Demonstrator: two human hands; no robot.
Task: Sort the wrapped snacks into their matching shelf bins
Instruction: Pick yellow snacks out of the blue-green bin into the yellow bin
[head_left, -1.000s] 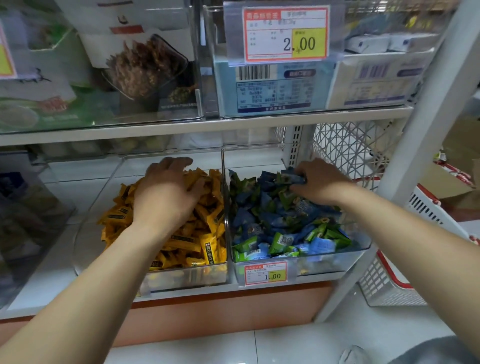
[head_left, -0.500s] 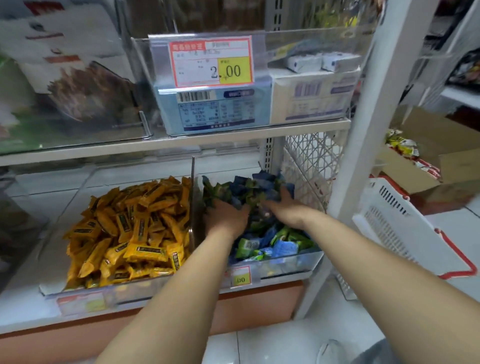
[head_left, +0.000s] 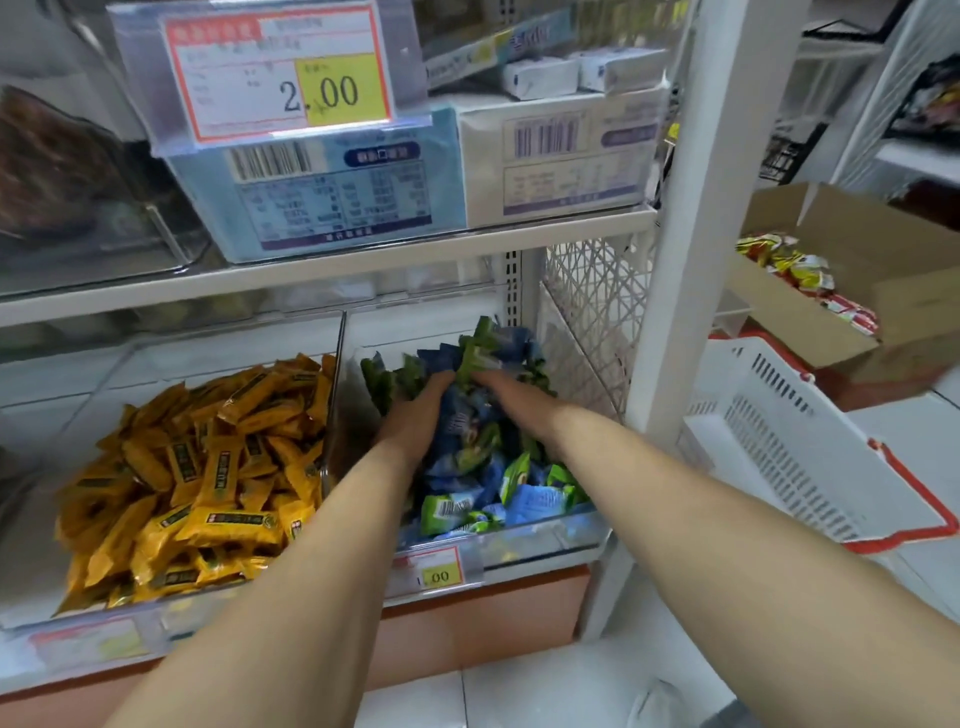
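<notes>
— Around both hands, which bin is that, and what is the job in it?

— It's the clear shelf bin (head_left: 545, 535) that both forearms reach into, and it holds the blue and green wrapped snacks (head_left: 483, 467). I judge the step is settling that heap, gathering it and pushing it back so it sits below the rim.

— How is that done well?

— Move the whole mass first and the stragglers afterwards. Keep the palms low and close together, and press gently away from the wrists. Glossy wrappers probably slide. A hard shove could tip some over the clear bin wall (head_left: 332, 415) just left of the left hand (head_left: 415, 421), into the yellow snack bars (head_left: 197, 478) beyond it. Last, look round the fingers for any odd colour.

— And the hands themselves?

— The left hand and the right hand (head_left: 514, 402) lie side by side on the heap and almost meet. Their fingertips are sunk among the packets. I cannot tell whether either grips one or merely presses.

— How do the snacks look?

— They form a loose mound, highest just beyond the fingertips and lower toward the wrists. The packets are small, shiny pillows with crimped ends, blue mixed with green. A few beside the forearms show barcodes. No yellow bar shows among them.
</notes>
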